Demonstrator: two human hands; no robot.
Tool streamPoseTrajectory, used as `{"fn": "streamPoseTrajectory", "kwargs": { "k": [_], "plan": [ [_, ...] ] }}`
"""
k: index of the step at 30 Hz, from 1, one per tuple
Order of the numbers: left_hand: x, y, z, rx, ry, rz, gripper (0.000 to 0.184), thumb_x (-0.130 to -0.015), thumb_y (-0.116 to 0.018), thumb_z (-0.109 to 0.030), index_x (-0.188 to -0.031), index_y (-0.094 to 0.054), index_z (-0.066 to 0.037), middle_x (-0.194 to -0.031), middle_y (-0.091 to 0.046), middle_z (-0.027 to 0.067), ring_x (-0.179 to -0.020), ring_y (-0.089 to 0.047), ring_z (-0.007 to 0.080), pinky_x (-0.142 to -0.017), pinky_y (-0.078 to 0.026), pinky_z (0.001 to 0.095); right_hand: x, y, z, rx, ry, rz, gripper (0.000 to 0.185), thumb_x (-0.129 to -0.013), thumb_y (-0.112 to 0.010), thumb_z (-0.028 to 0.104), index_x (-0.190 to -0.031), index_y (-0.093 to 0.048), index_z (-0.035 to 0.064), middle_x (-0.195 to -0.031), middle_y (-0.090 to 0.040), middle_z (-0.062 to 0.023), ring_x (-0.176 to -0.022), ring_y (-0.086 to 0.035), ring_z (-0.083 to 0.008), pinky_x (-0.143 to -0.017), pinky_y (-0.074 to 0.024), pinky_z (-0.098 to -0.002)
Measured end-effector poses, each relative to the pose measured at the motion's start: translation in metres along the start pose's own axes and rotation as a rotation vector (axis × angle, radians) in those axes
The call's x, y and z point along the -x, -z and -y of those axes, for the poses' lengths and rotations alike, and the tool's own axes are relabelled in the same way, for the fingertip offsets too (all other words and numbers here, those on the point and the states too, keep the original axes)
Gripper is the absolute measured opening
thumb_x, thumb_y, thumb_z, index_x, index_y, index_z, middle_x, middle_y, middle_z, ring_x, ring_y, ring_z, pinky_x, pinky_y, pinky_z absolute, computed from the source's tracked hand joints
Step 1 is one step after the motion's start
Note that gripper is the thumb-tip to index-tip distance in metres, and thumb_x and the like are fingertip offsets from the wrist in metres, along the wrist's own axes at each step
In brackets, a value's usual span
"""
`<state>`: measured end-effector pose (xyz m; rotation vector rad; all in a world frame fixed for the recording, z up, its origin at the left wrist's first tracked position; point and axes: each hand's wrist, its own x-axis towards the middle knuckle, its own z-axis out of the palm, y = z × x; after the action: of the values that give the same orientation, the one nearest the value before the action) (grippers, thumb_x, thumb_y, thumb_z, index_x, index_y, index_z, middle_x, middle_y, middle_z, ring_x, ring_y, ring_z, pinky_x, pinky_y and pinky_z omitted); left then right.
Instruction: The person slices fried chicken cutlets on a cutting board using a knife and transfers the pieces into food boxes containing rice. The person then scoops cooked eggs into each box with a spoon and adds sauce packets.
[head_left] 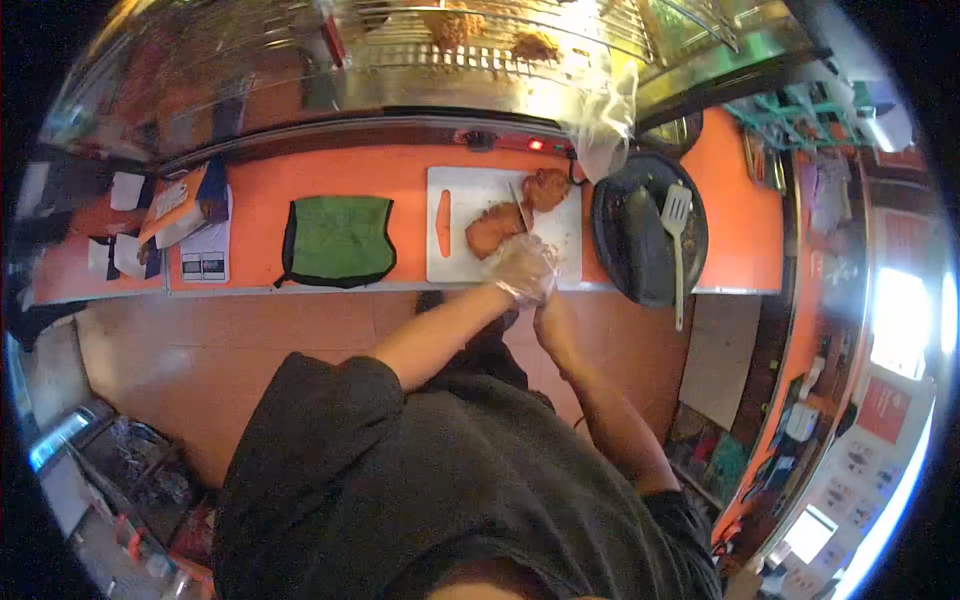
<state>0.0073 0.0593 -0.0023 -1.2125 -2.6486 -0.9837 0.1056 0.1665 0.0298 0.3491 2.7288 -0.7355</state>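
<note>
A white cutting board [445, 268] lies at the counter's front edge. On it sits a large piece of browned fried meat [490, 232], with a second browned piece [545, 188] toward the upper right. A knife [521, 207] stands with its blade between the two. My left hand [522, 264], in a clear plastic glove, curls over the near end of the larger piece and holds it. Close beside it, my right hand [548, 308] is closed, in line with the blade; the knife's handle is hidden behind the glove and fingers. Small crumbs lie on the board.
Right of the board, a dark round pan [610, 255] holds a spatula [677, 212], its handle overhanging the edge. A green cloth [342, 240] with black trim lies to the left. A lit glass display case [400, 85] runs behind; a clear plastic bag [605, 120] hangs there.
</note>
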Motion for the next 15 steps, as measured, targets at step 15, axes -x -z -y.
{"fn": "streamPoseTrajectory", "kwargs": {
  "k": [15],
  "plan": [
    [0.036, 0.035, -0.005, -0.007, -0.018, 0.021, 0.012, -0.067, -0.059, -0.017, -0.068, -0.059, -0.005, -0.066, -0.057, 0.0163, -0.068, -0.057, 0.0357, -0.064, -0.044, 0.0477, 0.024, 0.020, 0.047, 0.080, 0.096, 0.114, 0.024, -0.089, -0.043, 0.012, -0.110, -0.050, 0.0011, -0.077, -0.062, -0.0279, -0.072, -0.060, -0.0472, -0.064, -0.0472, -0.0550]
  ]
}}
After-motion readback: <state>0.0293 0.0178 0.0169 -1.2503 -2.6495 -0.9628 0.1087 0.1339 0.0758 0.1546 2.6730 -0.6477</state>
